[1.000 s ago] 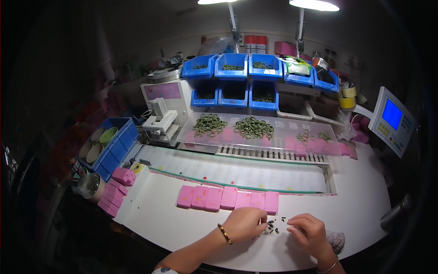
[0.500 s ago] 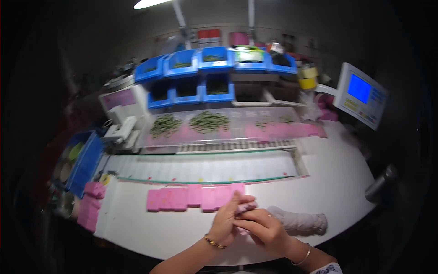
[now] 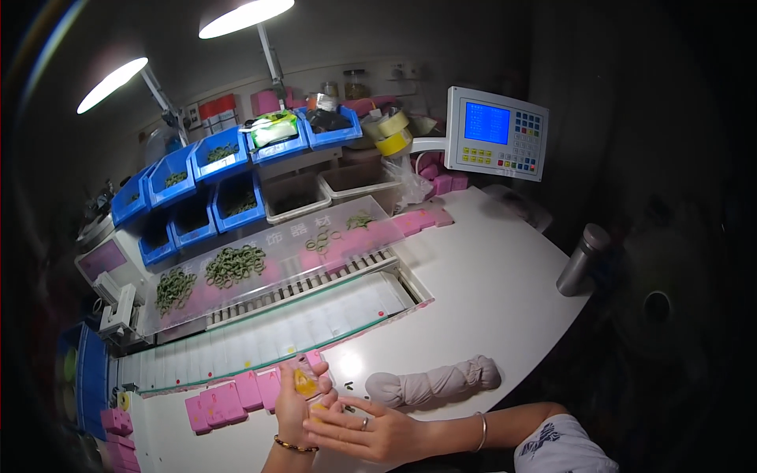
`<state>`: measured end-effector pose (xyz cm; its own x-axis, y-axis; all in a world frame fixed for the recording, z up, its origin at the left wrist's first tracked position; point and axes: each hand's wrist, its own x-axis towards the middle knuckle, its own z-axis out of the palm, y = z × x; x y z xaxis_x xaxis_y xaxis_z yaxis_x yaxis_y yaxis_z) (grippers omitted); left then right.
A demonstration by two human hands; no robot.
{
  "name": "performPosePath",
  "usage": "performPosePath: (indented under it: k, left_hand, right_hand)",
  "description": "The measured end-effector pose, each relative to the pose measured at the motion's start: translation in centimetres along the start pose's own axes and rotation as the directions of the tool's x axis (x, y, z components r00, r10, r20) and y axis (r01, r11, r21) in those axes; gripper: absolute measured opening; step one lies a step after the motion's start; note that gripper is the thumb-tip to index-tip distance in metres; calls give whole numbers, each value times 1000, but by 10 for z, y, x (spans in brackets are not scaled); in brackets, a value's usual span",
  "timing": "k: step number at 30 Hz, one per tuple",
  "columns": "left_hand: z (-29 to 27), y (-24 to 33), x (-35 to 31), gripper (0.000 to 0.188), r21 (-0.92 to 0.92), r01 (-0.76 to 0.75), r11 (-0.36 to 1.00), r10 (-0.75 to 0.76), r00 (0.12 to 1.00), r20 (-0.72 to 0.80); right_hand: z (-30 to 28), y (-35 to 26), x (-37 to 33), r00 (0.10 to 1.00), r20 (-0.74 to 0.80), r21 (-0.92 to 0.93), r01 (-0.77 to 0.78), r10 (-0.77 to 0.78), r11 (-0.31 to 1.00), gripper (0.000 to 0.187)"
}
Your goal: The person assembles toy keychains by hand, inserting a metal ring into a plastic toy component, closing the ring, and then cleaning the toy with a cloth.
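Just left of the cloth roll (image 3: pixel 434 382), my right hand (image 3: pixel 374 433) rests straight, close-set fingers against my left hand (image 3: pixel 296 402); whether they pinch anything, I can't tell. My left fingers curl round a yellow piece (image 3: pixel 306 384), which I'd judge unfinished. Green bits (image 3: pixel 348 386) lie loose left of the roll, seemingly not yet dealt with. My left hand partly blocks the pink blocks (image 3: pixel 227 403) further left. Beyond the roll: green rings (image 3: pixel 236 266) leftward, a flask (image 3: pixel 578 264) rightward, then a panel (image 3: pixel 498 130).
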<state>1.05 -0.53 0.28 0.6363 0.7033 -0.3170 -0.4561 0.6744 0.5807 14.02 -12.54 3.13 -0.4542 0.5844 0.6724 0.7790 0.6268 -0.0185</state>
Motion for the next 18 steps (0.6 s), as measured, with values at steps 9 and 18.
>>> performPosePath:
  k: [9, 18]
  left_hand:
    - [-12, 17, -10, 56, 123, -53, 991, 70, 988, -139]
    - [-13, 18, -6, 62, 66, -85, 994, 92, 989, -119]
  right_hand:
    - [-46, 66, -41, 844, 217, -390, -385, 490, 836, 56]
    - [-43, 32, -62, 698, 646, 53, -447, 310, 893, 72]
